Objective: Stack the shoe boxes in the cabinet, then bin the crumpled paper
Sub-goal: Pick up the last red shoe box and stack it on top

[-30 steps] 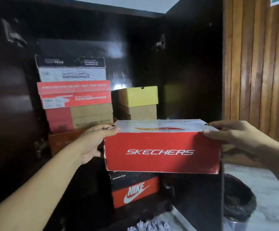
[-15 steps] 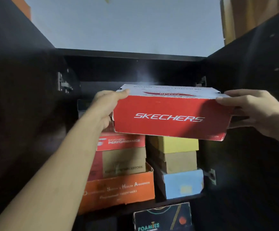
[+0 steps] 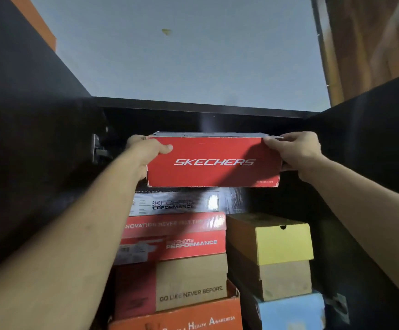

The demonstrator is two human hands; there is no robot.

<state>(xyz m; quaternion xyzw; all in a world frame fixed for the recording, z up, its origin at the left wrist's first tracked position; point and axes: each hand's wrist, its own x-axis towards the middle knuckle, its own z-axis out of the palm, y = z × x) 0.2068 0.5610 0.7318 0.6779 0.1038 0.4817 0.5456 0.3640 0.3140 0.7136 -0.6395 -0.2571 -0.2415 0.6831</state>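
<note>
A red Skechers shoe box (image 3: 214, 163) with a white lid is held up near the top of the dark cabinet (image 3: 39, 151). My left hand (image 3: 146, 151) grips its left end and my right hand (image 3: 296, 151) grips its right end. The box hovers just above the left stack, whose top is a black-and-white Skechers Performance box (image 3: 177, 204). I cannot tell whether the two touch. Under that lie a red Skechers Performance box (image 3: 181, 236), a brown-and-red box (image 3: 191, 282) and an orange box (image 3: 181, 317). No crumpled paper is in view.
A lower stack stands to the right: a yellow box (image 3: 279, 239), a brown box (image 3: 284, 279) and a light blue box (image 3: 291, 310). Open dark space rises above the yellow box. The cabinet's top edge (image 3: 205, 107) is close above the held box. Wood panelling (image 3: 372, 44) is at upper right.
Both hands have lifted the red Skechers box from below the stacks up to the cabinet's top and pushed it further in, over the left stack. The view has tilted upward.
</note>
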